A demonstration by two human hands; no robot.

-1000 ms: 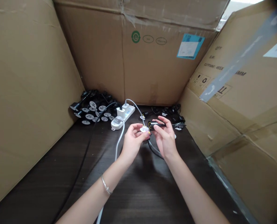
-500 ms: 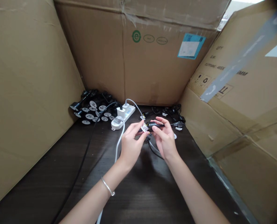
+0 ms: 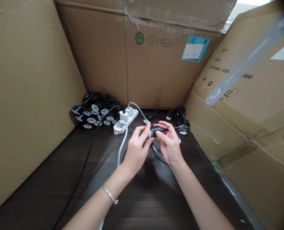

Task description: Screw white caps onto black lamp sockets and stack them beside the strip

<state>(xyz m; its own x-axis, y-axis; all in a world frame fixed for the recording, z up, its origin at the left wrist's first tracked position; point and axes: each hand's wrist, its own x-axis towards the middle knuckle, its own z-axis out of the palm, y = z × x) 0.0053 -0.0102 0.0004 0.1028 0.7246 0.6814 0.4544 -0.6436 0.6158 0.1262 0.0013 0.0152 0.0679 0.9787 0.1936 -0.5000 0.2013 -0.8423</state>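
My right hand (image 3: 168, 140) is closed round a black cylindrical housing (image 3: 157, 130) with a cable at its right end. At the housing's left end, my left hand (image 3: 139, 143) pinches a small white round piece (image 3: 150, 133), mostly hidden by the fingers. The two parts meet or nearly meet; I cannot tell if they are joined. Just beyond my left fingertips, a white cable ends in a small white disc (image 3: 145, 121) with a bit of yellow on it. Beneath my hands are a black and a grey cable (image 3: 159, 155), partly covered.
A white power strip (image 3: 120, 127) with plugged-in adapters stands behind my left hand. Several black pieces with white round ends (image 3: 91, 120) are piled at the left. More black parts (image 3: 180, 114) lie at the back right. Cardboard walls (image 3: 153, 73) enclose the dark table (image 3: 60, 191).
The white piece in my left hand has turned and moved right, up against the black housing. The yellow wires between them no longer show. My right hand has stayed nearly still.
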